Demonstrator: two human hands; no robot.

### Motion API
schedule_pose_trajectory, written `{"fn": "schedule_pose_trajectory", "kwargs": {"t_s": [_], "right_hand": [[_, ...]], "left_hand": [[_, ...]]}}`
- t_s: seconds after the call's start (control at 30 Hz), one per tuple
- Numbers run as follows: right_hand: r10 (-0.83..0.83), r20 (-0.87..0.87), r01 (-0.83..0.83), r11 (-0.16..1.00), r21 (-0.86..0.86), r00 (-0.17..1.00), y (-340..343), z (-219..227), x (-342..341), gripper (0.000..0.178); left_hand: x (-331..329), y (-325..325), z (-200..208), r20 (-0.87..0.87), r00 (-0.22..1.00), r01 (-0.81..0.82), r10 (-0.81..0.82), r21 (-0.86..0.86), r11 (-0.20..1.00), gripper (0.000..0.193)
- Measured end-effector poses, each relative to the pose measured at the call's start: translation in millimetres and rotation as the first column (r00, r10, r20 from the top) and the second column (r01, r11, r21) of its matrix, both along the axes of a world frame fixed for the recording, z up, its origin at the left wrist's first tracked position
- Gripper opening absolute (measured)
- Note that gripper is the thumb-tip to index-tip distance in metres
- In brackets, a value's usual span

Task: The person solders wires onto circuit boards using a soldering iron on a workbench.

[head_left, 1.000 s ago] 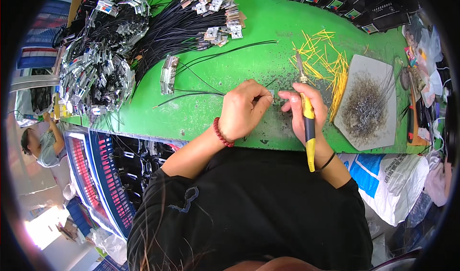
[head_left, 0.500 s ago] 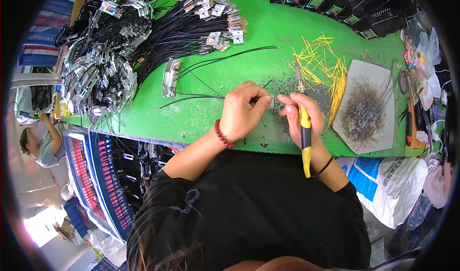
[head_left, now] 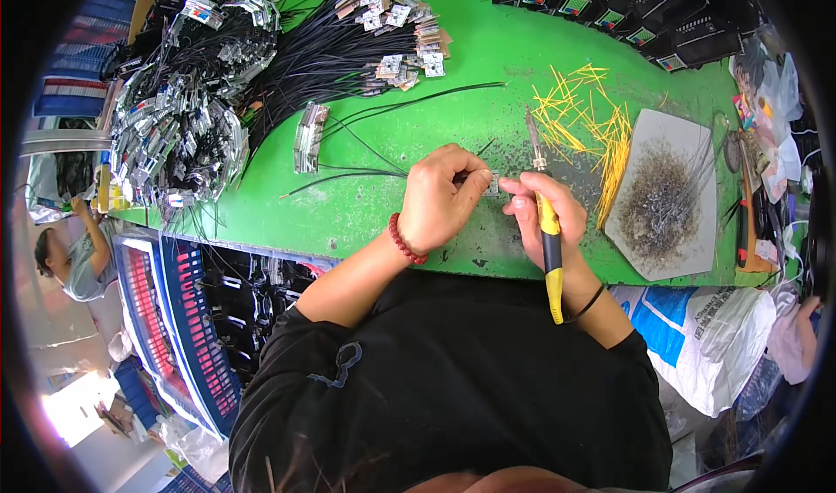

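My left hand (head_left: 442,195) is closed, thumb and forefinger pinching a small silvery circuit board (head_left: 493,185) with a thin black cable; the fingers partly hide it. My right hand (head_left: 560,210) grips a yellow-and-black soldering iron (head_left: 553,262), its metal tip pointing away from me and raised off the board. The right fingertips are close to the board's right side. Black cables (head_left: 357,174) run out to the left of my left hand. Beyond it lies a short row of silvery metal-cased parts (head_left: 309,138). Thin yellow sticks or wires (head_left: 579,110) lie scattered beyond the iron's tip.
A grey pad (head_left: 649,131) with dark burnt residue lies at right on the green table (head_left: 488,36). Bundled cables with boards (head_left: 322,53) and a heap of silvery parts (head_left: 187,127) fill the far left. Black boxes (head_left: 627,10) line the back right. Another person (head_left: 78,262) is at far left.
The soldering iron has tilted slightly, its tip shifting a little left and away from me. My right hand has moved slightly; my left hand stays nearly still.
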State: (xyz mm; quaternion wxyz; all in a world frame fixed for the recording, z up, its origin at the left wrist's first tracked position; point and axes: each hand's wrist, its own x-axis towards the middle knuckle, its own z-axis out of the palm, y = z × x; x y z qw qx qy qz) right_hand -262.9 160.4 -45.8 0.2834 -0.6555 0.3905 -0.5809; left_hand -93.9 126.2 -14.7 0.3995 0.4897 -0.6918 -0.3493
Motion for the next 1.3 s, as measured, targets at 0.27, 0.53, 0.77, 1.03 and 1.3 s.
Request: {"fn": "schedule_pose_trajectory", "kwargs": {"t_s": [0.27,0.53,0.77,1.03,1.3], "right_hand": [[-0.032,0.154,-0.025,0.935,0.353,0.988,-12,22,4,0.037],[0.044,-0.052,-0.026,0.953,0.302,0.998,-8,22,-1,0.039],[-0.055,-0.003,0.051,0.899,0.435,0.998,34,40,-71,0.053],[-0.609,0.219,0.527,0.781,0.336,0.762,101,20,-178,0.032],[-0.727,0.273,0.626,0.684,0.375,0.630,133,8,-215,0.005]], "left_hand": [[3,6,4,0.023,0.999,0.038,-0.037,-0.063,0.997,0.006],[3,10,0,0.041,0.989,0.146,-0.141,-0.160,0.976,0.005],[0,12,-13,0.305,0.949,0.177,-0.078,-0.309,0.935,0.010],[-8,5,-28,0.404,0.910,0.237,-0.092,-0.325,0.915,0.010],[-8,7,-27,0.370,0.926,0.165,-0.076,-0.216,0.962,0.010]]}}
